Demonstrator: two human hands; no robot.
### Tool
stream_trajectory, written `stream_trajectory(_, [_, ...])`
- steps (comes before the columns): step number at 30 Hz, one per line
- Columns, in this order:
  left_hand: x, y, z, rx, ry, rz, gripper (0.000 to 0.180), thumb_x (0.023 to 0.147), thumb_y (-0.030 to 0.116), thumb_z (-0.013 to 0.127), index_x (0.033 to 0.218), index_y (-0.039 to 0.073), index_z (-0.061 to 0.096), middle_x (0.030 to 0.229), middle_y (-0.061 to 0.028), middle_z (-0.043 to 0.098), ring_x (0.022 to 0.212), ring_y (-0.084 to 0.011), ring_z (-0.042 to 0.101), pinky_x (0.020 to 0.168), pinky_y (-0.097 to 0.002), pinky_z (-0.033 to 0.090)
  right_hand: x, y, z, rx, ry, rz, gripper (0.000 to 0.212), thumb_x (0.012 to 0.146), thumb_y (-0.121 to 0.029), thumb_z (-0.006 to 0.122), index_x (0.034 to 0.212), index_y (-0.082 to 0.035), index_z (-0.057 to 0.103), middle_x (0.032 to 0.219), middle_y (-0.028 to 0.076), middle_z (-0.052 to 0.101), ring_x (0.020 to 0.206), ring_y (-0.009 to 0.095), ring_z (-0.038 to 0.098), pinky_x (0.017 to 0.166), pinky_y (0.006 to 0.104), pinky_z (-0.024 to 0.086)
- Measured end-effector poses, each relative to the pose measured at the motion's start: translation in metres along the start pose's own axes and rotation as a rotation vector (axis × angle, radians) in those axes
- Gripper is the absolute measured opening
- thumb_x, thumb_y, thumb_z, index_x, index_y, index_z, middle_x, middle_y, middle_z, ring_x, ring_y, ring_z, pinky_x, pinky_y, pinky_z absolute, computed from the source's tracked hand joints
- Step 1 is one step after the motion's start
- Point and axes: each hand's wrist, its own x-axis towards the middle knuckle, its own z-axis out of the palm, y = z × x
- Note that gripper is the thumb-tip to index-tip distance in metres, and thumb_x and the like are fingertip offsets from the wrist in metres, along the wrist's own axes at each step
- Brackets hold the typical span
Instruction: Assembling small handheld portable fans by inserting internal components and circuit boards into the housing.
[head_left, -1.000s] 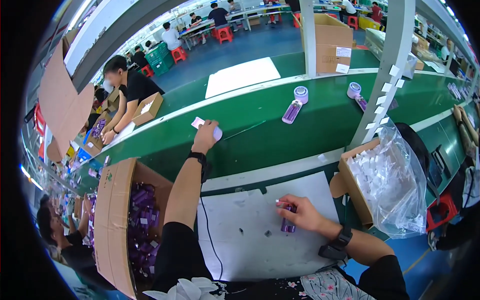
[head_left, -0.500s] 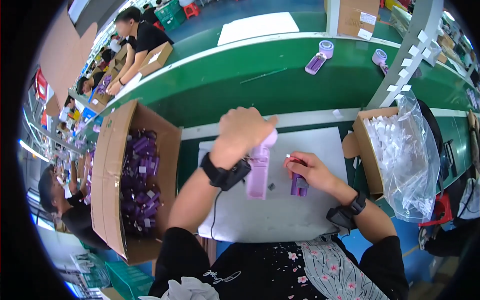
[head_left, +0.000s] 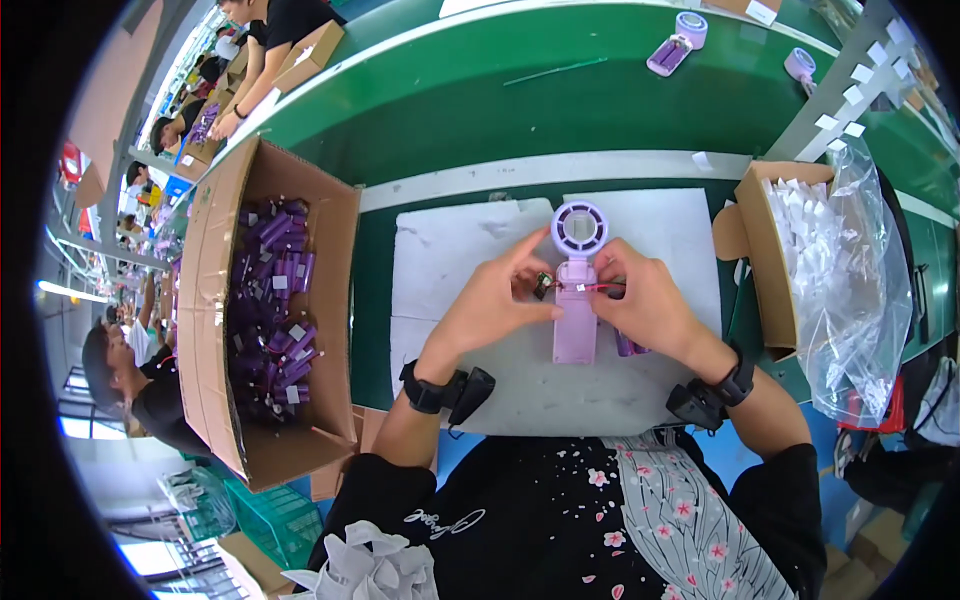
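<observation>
A lilac handheld fan (head_left: 574, 335) lies on the white foam sheet (head_left: 430, 240), its round head pointing away from me and its handle toward me. At its neck, my left hand (head_left: 495, 300) closes thumb and fingers about a small green circuit board (head_left: 543, 286). Across the handle's top, my right hand (head_left: 645, 300) pinches thin red wires (head_left: 606, 287); a tiny white connector (head_left: 581, 287) shows between the two hands. Partly hidden beneath my right hand is a purple battery pack (head_left: 628, 345).
On my left stands a cardboard box (head_left: 215, 330) full of purple battery packs (head_left: 280, 300). At right, a smaller box (head_left: 780, 260) holds white pieces and a clear plastic bag (head_left: 850, 300). Two more fans (head_left: 678, 45) lie on the green bench beyond, with a metal post (head_left: 850, 100) at its right. Other people work at far left.
The fan, earlier raised in my left hand, now lies on the sheet with its head showing. My right hand has moved in from the right to the wires. The view has shifted.
</observation>
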Motion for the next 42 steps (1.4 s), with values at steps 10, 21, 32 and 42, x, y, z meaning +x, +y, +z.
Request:
stream_trajectory(10, [-0.001,0.002,0.014,-0.068,-0.107,-0.042,0.036,0.071,0.003,0.083,0.1,0.005,0.062,0.084,0.0012,0.064,0.072,-0.0066,0.054,0.065,-0.0226,0.044,-0.007,-0.024,-0.022,-0.187,-0.146,0.063,0.022,0.073,-0.001,0.069,0.092,-0.002,0.058,0.08,0.015,0.065,0.069,0.029,0.065,0.065,0.0371,0.053])
stream_trajectory(21, [0.0,0.005,0.018,0.13,-0.062,0.311,0.023,0.071,0.001,0.078,0.089,0.005,0.064,0.089,-0.0065,0.067,0.077,-0.0229,0.064,0.066,-0.0317,0.05,-0.012,-0.026,-0.012,-0.293,-0.043,-0.26,0.026,0.068,0.001,0.076,0.092,-0.004,0.07,0.085,0.009,0.062,0.063,0.023,0.064,0.058,0.0311,0.053])
stream_trajectory(32, [-0.006,0.019,0.018,-0.037,-0.089,0.049,0.028,0.07,-0.001,0.075,0.095,0.003,0.065,0.089,-0.0071,0.066,0.077,-0.0252,0.063,0.068,-0.0343,0.051,-0.014,-0.028,-0.009,-0.299,0.022,-0.172,0.018,0.07,-0.006,0.078,0.085,-0.006,0.069,0.082,0.006,0.061,0.06,0.023,0.063,0.051,0.033,0.051])
stream_trajectory(42, [-0.006,0.015,0.022,0.092,-0.084,0.267,0.024,0.075,-0.004,0.069,0.097,0.003,0.065,0.094,-0.0079,0.065,0.08,-0.0239,0.062,0.069,-0.0323,0.051,-0.015,-0.033,-0.011,-0.32,-0.02,-0.124,0.019,0.069,-0.005,0.079,0.084,-0.005,0.069,0.081,0.007,0.061,0.06,0.023,0.063,0.052,0.0329,0.051])
